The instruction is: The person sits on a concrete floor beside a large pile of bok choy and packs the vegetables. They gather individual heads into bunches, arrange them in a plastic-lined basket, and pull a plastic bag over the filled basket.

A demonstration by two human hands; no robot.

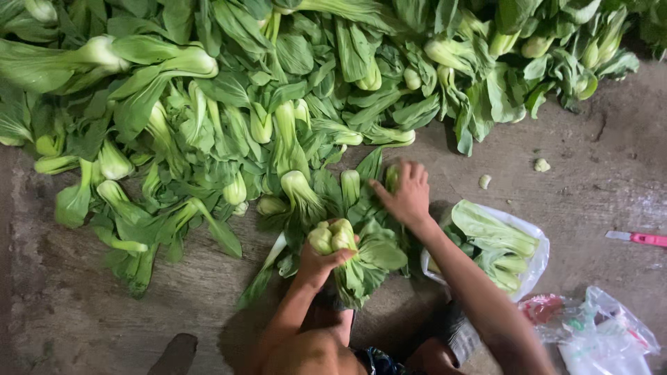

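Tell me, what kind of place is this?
Probably a produce sorting spot, perhaps at a market or farm. A large heap of bok choy lies straight on the bare concrete floor, a plastic bag is partly filled with it, and the left hand holds a bunch.

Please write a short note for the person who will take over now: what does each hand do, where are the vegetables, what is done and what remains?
Left hand: closed around a bunch of bok choy, stems up, held above the floor.
Right hand: open, reaching into the near edge of the bok choy pile, fingers on one head.
Done: some bok choy already lies in the clear plastic bag at the right.
Left: a large pile still spreads across the concrete floor. A pink-handled cutter lies far right.
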